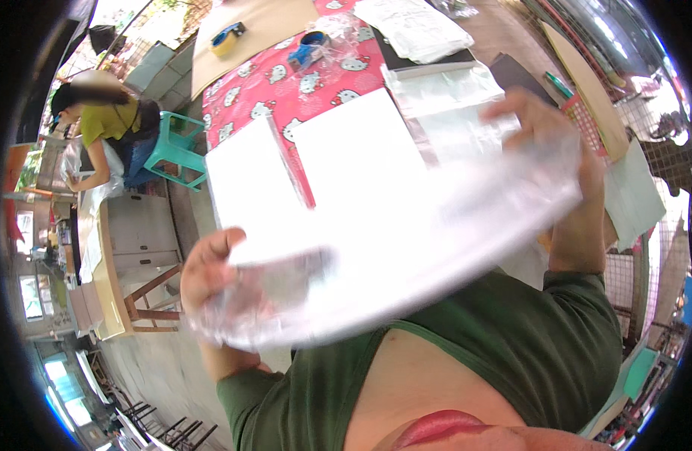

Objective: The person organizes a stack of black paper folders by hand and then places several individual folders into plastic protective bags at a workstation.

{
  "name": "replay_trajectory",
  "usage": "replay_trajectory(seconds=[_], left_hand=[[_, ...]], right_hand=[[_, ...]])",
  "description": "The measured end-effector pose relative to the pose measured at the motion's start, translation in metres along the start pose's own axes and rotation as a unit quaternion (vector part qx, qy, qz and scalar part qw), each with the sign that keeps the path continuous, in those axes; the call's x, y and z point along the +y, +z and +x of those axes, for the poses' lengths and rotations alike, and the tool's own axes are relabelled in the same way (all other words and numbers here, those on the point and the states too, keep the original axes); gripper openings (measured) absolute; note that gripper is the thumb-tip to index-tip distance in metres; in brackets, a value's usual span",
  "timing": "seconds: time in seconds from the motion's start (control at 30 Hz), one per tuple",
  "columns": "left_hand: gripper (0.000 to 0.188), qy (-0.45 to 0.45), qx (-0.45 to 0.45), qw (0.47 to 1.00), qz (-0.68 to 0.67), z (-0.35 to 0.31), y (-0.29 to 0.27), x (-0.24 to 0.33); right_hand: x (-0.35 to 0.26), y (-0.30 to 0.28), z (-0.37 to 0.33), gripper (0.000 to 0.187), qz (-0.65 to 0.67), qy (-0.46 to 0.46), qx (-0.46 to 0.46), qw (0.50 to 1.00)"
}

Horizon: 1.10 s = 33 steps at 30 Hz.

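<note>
A clear plastic bag (511, 203) with something flat and white in it spans the space in front of my chest, tilted and blurred by motion. My left hand (209, 274) is closed on its left end, thumb on top. At the other end, higher up, my right hand (545, 131) grips the bag with bent fingers, partly smeared. Beneath it on the table lie a white flat stack (353, 139) and a second white stack (244, 177), a red gap between them. The bag hides their near edges. Beside my right hand are flat clear plastic bags (447, 94).
The table has a red patterned cloth (233, 101). On it sit a blue tape dispenser (308, 54) and crumpled film; a yellow tape roll (224, 43) rests on brown board. White packets (413, 30) lie at the far right. Left, a person (109, 128) works by a green stool (177, 146).
</note>
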<state>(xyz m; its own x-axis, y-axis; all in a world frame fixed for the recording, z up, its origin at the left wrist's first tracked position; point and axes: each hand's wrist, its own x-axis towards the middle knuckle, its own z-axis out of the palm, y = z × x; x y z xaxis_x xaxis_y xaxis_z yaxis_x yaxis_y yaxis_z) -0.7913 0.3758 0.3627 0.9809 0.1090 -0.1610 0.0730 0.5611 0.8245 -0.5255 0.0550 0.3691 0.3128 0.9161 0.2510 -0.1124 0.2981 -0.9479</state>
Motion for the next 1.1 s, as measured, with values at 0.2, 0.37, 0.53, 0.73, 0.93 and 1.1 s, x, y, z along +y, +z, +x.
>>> replay_trajectory(seconds=[0.2, 0.37, 0.53, 0.73, 0.93, 1.1], left_hand=[[0.038, -0.209, -0.023, 0.972, 0.109, -0.005, -0.006, -0.028], [0.024, -0.162, 0.001, 0.987, -0.024, 0.005, -0.103, -0.142], [0.009, -0.244, 0.063, 0.961, -0.117, 0.016, -0.142, -0.226], [0.012, -0.155, 0.200, 0.949, -0.186, -0.007, -0.107, -0.253], [0.017, -0.116, 0.317, 0.939, -0.059, -0.015, -0.090, -0.275], [0.015, -0.060, 0.359, 0.931, -0.007, -0.009, -0.099, -0.256]], right_hand=[[0.048, -0.007, -0.058, 0.064, 0.130, 0.179, 0.035, 0.975], [0.173, -0.046, -0.105, 0.053, 0.276, 0.180, 0.107, 0.938], [0.246, -0.047, -0.127, 0.042, 0.300, 0.279, 0.200, 0.890], [0.264, -0.037, -0.147, 0.023, 0.120, 0.344, 0.282, 0.887], [0.268, -0.006, -0.143, 0.020, -0.072, 0.281, 0.366, 0.884], [0.246, 0.020, -0.083, 0.023, -0.177, 0.265, 0.344, 0.883]])
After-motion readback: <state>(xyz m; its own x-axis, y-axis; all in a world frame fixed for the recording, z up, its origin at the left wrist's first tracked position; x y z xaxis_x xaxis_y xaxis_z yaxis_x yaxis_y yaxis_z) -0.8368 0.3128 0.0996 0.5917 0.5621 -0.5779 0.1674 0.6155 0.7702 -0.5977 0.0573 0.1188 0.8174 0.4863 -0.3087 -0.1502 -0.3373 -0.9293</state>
